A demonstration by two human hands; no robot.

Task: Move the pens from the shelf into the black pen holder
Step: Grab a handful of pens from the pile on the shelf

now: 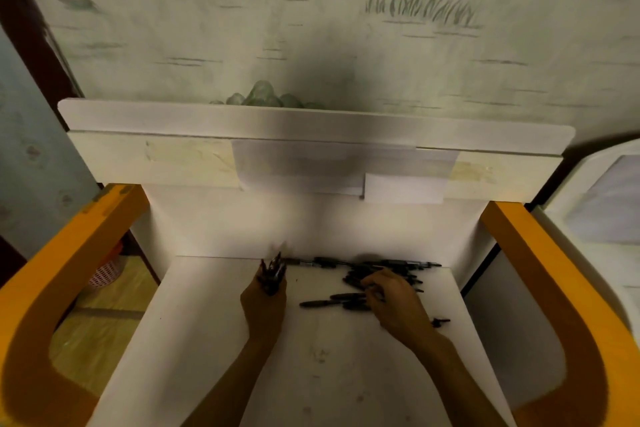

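Left hand (265, 302) fingers curled round upright bundle of black plastic pens (273, 276); bundle fans at tips, so 1 could slip out if grip loosens. Right hand (394, 302) fingers curled down, pinching among loose black pens (363, 282) scattered on white flat shelf surface (214, 322) near back wall. Nudged pens may roll off. Black pen holder not visible.
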